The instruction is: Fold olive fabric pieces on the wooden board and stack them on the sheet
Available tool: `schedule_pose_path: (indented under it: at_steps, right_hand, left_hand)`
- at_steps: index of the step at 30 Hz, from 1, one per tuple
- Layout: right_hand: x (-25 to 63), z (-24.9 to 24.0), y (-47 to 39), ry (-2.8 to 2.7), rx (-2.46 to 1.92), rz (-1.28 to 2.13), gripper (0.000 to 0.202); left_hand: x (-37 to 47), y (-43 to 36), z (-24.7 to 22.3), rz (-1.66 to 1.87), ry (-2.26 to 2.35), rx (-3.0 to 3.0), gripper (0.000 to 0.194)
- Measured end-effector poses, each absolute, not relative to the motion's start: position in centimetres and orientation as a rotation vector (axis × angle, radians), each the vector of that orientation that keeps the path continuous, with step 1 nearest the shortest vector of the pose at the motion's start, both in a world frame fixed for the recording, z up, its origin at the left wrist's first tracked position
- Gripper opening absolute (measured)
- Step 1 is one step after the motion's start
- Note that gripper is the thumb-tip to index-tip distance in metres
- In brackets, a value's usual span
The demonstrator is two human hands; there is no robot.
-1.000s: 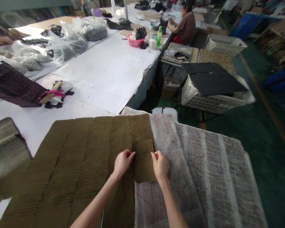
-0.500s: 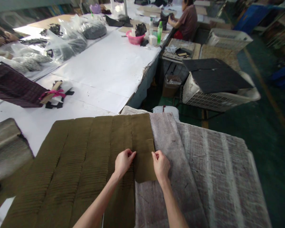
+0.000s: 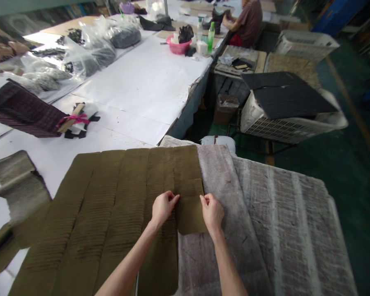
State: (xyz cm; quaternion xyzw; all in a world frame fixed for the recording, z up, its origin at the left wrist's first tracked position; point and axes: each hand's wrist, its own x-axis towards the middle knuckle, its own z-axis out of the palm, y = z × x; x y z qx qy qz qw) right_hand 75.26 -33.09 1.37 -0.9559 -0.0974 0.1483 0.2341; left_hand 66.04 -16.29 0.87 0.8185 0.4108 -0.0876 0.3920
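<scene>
From where I stand, the person's 2 bare hands are at the right-hand end of a broad spread of overlapping olive pieces [image 3: 120, 205], with a small olive panel [image 3: 190, 213] lying flat between them. The left hand [image 3: 164, 209] has thumb and fingertips pinched together at the panel's left edge, while its wrist and forearm pass over the olive pieces. The right hand [image 3: 213, 211] pinches the opposite edge, thumb and forefinger meeting there and the rest of the fingers curled in, above the grey fabric [image 3: 217, 172]. Both grips sit above the panel's middle, roughly level with each other, so most of its length hangs down toward the person, past the fingertips. Its top edge overlaps the last column of olive pieces; its rounded lower end rests over the grey fabric.

Further right, a streaked grey-brown sheet [image 3: 290, 222] runs out past that fabric. On the left, a grey cloth [image 3: 27, 197] lies near the olive spread. Beyond stretches the white worktop [image 3: 135, 90], carrying a dark striped stack [image 3: 27, 109] with a pink tie [image 3: 78, 119] at its end, clear plastic bags [image 3: 91, 53], a pink basin [image 3: 179, 47] and a green bottle [image 3: 211, 38]. Past these, a co-worker in a brown top [image 3: 249, 24] sits at the worktop's edge, near white crates, the closer of which [image 3: 271, 127] has a black sheet [image 3: 288, 94] across it.
</scene>
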Motion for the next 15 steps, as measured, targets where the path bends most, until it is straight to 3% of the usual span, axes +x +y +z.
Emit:
schedule_pose_path:
  at_steps: [15]
  right_hand:
    - [75.43, 1.64, -32.95, -0.272, -2.668, 0.471, 0.024]
  left_hand:
    - [66.17, -16.40, 1.33, -0.225, 1.042, 2.141, 0.036]
